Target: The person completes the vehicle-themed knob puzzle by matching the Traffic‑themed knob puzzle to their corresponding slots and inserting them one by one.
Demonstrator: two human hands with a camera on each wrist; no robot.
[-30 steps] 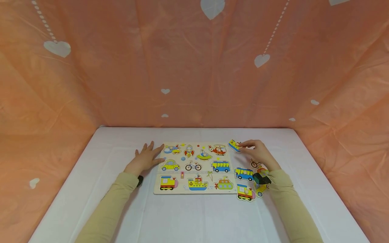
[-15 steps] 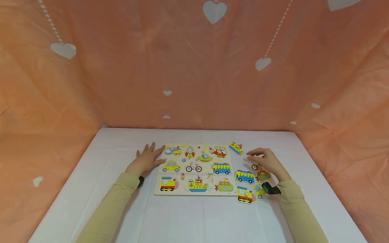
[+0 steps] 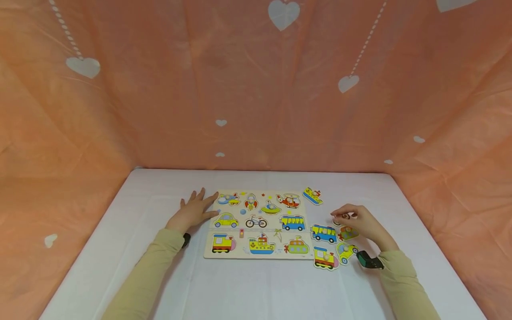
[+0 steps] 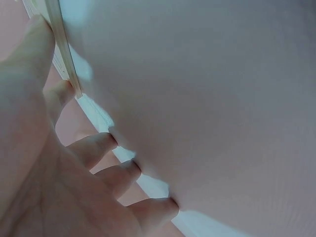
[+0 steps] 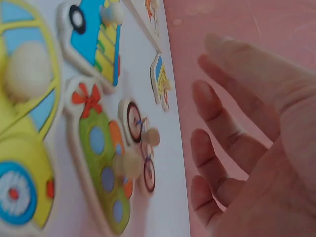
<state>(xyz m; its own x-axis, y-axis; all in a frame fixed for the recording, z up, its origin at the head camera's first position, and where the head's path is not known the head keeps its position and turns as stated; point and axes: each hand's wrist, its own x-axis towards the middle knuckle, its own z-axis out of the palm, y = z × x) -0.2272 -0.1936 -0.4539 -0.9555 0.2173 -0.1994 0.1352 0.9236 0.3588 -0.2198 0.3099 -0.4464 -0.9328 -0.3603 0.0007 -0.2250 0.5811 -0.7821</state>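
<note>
A wooden puzzle board (image 3: 276, 256) printed with vehicles lies on the white table. At its left edge, my left hand (image 3: 192, 213) rests with fingers spread; the thumb and a finger touch the board, and the other fingertips are on the table. My right hand (image 3: 366, 226) holds nothing. It hovers above the knobbed bicycle piece (image 5: 134, 121), partly hiding it in the head view. Close under that hand lie a submarine piece (image 5: 103, 163) and a bus piece (image 3: 319, 234). In the right wrist view, the curved fingers (image 5: 212, 103) stand apart from all the pieces.
Right of the board, a train piece (image 3: 322, 258) and a yellow car piece (image 3: 344, 254) lie nearer the front. A ship piece (image 3: 313, 195) lies by the upper right corner. Plane, rocket, saucer and helicopter (image 3: 289, 201) show knobs in the board's top row. Pink cloth surrounds the table.
My right hand has let go of the ship piece, leaving it beside the board's upper right corner, and has moved right and nearer me to the bicycle piece. The left hand stays put.
</note>
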